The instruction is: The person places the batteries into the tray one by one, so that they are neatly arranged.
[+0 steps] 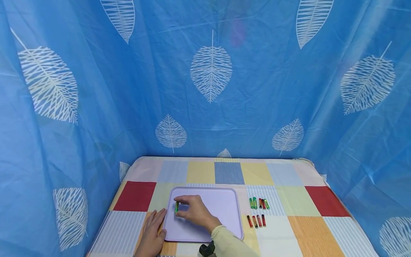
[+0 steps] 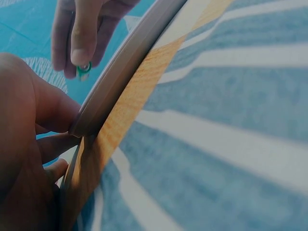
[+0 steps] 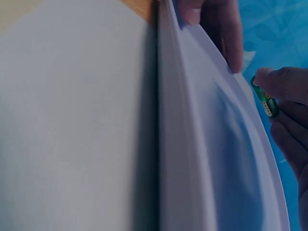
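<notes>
My right hand (image 1: 196, 213) is over the left part of a lavender tray (image 1: 221, 228), pinching a small green battery (image 1: 177, 207) between thumb and fingers. In the right wrist view the same battery (image 3: 265, 98) shows its green and gold wrapper. My left hand (image 1: 153, 228) rests at the tray's left edge with its fingers extended. The left wrist view has the left thumb (image 2: 57, 108) right at the tray rim (image 2: 115, 79). Right of the tray lie two rows of batteries: green and red ones (image 1: 255, 203) behind, red and black ones (image 1: 259, 221) in front.
A patchwork-patterned cloth (image 1: 308, 235) covers the table. Blue curtains (image 1: 250, 117) printed with white leaves close off the back and both sides. A dark strapped device (image 1: 207, 248) sits at the right wrist.
</notes>
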Action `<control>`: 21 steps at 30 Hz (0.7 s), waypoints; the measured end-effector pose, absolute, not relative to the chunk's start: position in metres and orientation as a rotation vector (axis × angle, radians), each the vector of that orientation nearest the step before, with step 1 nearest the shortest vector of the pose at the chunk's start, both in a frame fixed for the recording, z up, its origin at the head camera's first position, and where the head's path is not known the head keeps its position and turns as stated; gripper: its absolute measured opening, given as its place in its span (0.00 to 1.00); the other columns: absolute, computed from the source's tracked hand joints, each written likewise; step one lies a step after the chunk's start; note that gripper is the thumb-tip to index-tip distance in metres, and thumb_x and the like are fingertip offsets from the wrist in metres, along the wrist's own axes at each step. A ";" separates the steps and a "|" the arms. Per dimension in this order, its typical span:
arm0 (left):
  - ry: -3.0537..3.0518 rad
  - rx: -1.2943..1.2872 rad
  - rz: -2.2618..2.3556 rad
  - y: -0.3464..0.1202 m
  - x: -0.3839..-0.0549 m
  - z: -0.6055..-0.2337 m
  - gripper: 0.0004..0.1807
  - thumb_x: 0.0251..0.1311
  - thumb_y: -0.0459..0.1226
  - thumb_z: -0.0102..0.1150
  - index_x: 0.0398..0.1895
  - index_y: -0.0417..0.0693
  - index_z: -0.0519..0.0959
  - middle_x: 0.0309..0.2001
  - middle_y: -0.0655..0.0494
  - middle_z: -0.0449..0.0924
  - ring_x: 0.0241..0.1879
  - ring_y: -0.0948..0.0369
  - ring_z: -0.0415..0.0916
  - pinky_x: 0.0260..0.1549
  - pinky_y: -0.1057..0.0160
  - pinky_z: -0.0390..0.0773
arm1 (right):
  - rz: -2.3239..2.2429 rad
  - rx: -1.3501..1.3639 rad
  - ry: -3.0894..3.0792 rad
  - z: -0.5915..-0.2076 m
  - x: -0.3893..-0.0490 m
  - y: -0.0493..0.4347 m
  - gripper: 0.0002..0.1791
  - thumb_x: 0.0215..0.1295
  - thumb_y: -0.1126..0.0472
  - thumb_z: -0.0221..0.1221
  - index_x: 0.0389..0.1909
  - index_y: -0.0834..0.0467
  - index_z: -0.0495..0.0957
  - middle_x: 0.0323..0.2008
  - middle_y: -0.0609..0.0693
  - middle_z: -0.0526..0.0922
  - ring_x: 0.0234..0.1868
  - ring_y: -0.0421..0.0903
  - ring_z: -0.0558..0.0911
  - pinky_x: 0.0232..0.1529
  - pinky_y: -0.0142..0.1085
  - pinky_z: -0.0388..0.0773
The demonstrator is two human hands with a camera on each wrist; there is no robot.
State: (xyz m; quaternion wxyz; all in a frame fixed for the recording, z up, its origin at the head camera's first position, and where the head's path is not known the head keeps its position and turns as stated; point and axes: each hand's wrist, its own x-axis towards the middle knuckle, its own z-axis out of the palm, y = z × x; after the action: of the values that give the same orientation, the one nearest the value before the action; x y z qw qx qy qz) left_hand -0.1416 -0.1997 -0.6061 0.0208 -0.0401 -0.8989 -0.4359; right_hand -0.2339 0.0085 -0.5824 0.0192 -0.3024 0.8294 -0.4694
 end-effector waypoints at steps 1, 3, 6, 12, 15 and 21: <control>-2.786 -0.126 -1.348 -0.200 -0.142 -0.606 0.38 0.60 0.23 0.60 0.78 0.34 0.72 0.79 0.34 0.70 0.83 0.30 0.50 0.79 0.21 0.45 | -1.446 -0.941 2.578 -0.583 -0.234 0.006 0.26 0.61 0.66 0.78 0.62 0.61 0.87 0.59 0.52 0.91 0.60 0.43 0.90 0.63 0.31 0.86; -2.780 -0.131 -1.342 -0.200 -0.142 -0.607 0.38 0.59 0.23 0.60 0.78 0.34 0.72 0.79 0.34 0.70 0.83 0.30 0.50 0.79 0.22 0.45 | -1.424 -0.946 2.589 -0.584 -0.235 0.001 0.26 0.61 0.66 0.78 0.62 0.60 0.87 0.59 0.51 0.91 0.60 0.42 0.89 0.63 0.30 0.85; -2.763 -0.151 -1.331 -0.200 -0.142 -0.608 0.38 0.58 0.23 0.61 0.77 0.34 0.73 0.78 0.34 0.71 0.82 0.30 0.51 0.78 0.21 0.46 | -1.398 -0.959 2.605 -0.585 -0.236 -0.005 0.27 0.61 0.67 0.78 0.62 0.60 0.87 0.59 0.51 0.92 0.60 0.42 0.89 0.64 0.30 0.85; -2.747 -0.160 -1.350 -0.200 -0.143 -0.608 0.38 0.57 0.22 0.62 0.77 0.33 0.73 0.78 0.34 0.72 0.82 0.30 0.51 0.78 0.21 0.46 | -1.357 -1.009 2.658 -0.592 -0.236 -0.014 0.27 0.59 0.67 0.78 0.61 0.60 0.88 0.57 0.49 0.92 0.61 0.40 0.89 0.66 0.30 0.84; -2.745 -0.166 -1.346 -0.201 -0.142 -0.608 0.39 0.57 0.23 0.62 0.77 0.34 0.74 0.77 0.34 0.72 0.82 0.30 0.52 0.78 0.21 0.47 | -1.316 -1.046 2.708 -0.596 -0.235 -0.018 0.27 0.57 0.65 0.79 0.60 0.60 0.88 0.56 0.48 0.93 0.60 0.38 0.88 0.65 0.30 0.84; -2.698 -0.223 -1.287 -0.201 -0.141 -0.610 0.39 0.54 0.22 0.63 0.74 0.32 0.75 0.75 0.33 0.75 0.79 0.28 0.56 0.75 0.22 0.52 | -1.247 -1.092 2.766 -0.598 -0.233 -0.023 0.26 0.58 0.63 0.79 0.60 0.59 0.89 0.55 0.47 0.93 0.58 0.36 0.88 0.63 0.28 0.84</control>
State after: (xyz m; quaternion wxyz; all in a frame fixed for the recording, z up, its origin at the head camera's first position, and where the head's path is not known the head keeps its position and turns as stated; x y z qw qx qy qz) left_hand -0.1411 -0.2013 -0.6101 0.0721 -0.0741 -0.8977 -0.4282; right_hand -0.2330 -0.0233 -0.5975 -0.0413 -0.3383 0.8571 -0.3863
